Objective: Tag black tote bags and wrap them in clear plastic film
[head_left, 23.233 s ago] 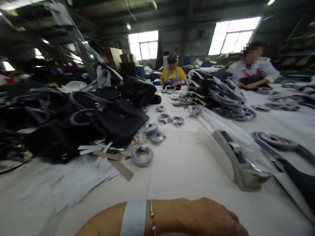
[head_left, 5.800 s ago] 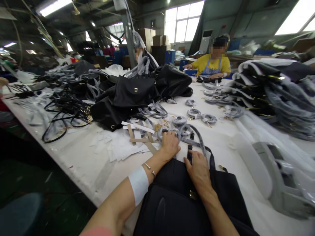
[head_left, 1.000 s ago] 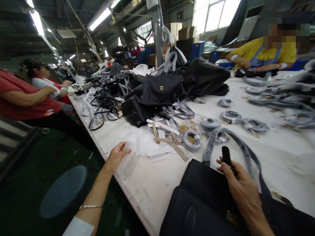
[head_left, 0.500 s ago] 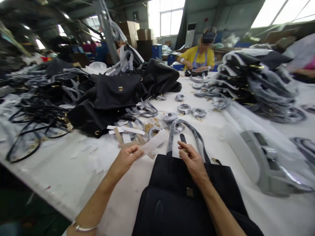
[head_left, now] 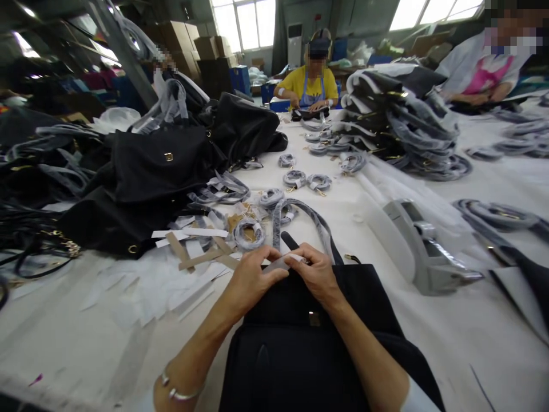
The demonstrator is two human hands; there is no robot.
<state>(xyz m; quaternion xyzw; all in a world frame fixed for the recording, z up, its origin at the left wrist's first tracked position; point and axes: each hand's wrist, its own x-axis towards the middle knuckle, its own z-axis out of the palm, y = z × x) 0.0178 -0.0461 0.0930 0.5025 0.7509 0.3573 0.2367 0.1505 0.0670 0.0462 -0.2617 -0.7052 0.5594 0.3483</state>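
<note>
A black bag [head_left: 295, 355] lies in front of me on the white table, its plastic-wrapped handle [head_left: 315, 214] standing up at the far side. Above the bag's top edge, my left hand [head_left: 257, 274] pinches one end of a translucent white strip [head_left: 277, 265]. My right hand [head_left: 315, 272] closes on the strip's other end, close to my left fingers. A dark strap tab [head_left: 289, 240] rises beside the right fingertips. What else the right fingers hold is hidden.
Black bags [head_left: 167, 166] are heaped at left, beside paper scraps [head_left: 150, 286]. Wrapped strap coils [head_left: 249, 233] lie ahead. A grey tape dispenser [head_left: 422, 246] stands at right, below stacked bags [head_left: 386, 114]. Two people sit beyond.
My hands have come together, and the strip now runs between both. Earlier only my left hand held it, out to the left. The view has turned right, showing a second person more fully.
</note>
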